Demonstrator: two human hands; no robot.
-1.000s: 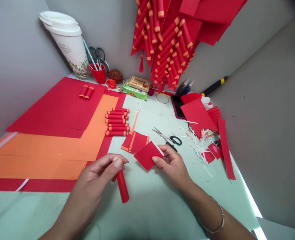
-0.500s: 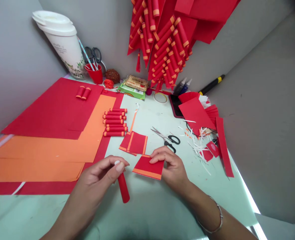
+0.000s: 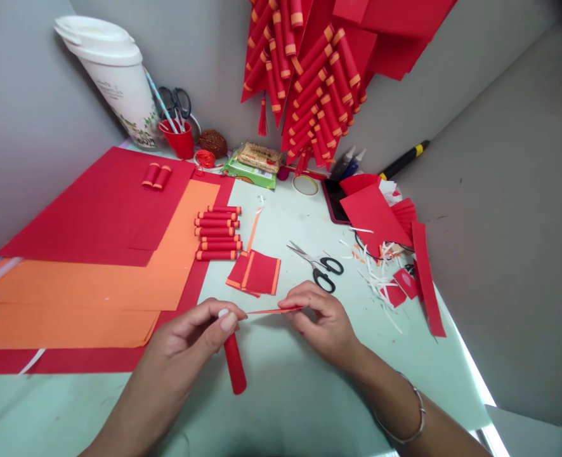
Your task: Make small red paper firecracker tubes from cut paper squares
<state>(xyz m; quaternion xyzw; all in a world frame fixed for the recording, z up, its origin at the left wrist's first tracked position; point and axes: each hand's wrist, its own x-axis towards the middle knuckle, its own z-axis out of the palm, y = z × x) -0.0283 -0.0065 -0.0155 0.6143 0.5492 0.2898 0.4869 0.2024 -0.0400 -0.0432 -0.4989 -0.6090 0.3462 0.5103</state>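
Observation:
My left hand point(image 3: 198, 336) is closed, thumb against fingers, on a red tube point(image 3: 236, 367) whose lower end slants down below the hand. In my right hand point(image 3: 323, 324) is a piece of red paper point(image 3: 272, 311), pinched between thumb and fingers and seen almost edge-on. Its left end reaches my left fingertips; whether they touch it I cannot tell. Just beyond lie red paper pieces with orange strips point(image 3: 262, 273). Black-handled scissors point(image 3: 316, 261) rest slightly open above my right hand. A stack of red rolls with orange ends point(image 3: 218, 233) lies to the left.
Large red sheets point(image 3: 85, 209) and orange sheets point(image 3: 71, 285) cover the left side. A white lidded cup point(image 3: 114, 82), a red pot point(image 3: 181, 141) and a tape roll point(image 3: 305, 185) stand at the back. Paper scraps point(image 3: 380, 279) litter the right. Red firecracker decorations point(image 3: 319, 95) hang above.
My right hand has turned the red paper from showing its face to nearly edge-on, bringing it closer to my left fingertips. My left hand keeps hold of the red tube.

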